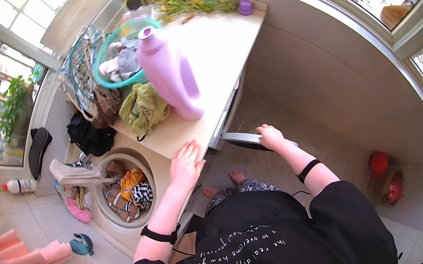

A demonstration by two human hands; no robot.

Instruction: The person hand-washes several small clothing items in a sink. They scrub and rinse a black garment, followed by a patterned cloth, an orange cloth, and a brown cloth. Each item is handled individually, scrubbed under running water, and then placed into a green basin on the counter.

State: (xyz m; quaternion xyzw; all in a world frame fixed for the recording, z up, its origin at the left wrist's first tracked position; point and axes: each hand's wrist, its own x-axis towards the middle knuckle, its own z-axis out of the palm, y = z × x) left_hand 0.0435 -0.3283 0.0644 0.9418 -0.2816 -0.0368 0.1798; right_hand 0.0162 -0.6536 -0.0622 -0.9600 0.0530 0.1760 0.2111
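Note:
My left hand point(186, 167) lies flat on the front edge of the pale countertop point(159, 142), holding nothing. My right hand point(271, 137) grips the outer rim of an open front-loader washing machine door point(246, 139), which stands out from below the counter. A pink-purple detergent bottle point(169, 72) stands uncapped on the counter. Beside it are a crumpled yellow-green garment point(143, 108) and a teal basin point(103, 80) of clothes. A purple cap point(245, 7) sits at the far corner. The round sink point(104, 207) at left holds orange, striped and checked clothes.
Blue and white hangers point(79, 70), brown cloth point(106, 107) and black cloth point(91, 134) crowd the left side. A grey-white cloth point(72, 172) hangs over the faucet. Cut greenery point(199, 3) lies along the back. A red object point(394, 188) is at lower right.

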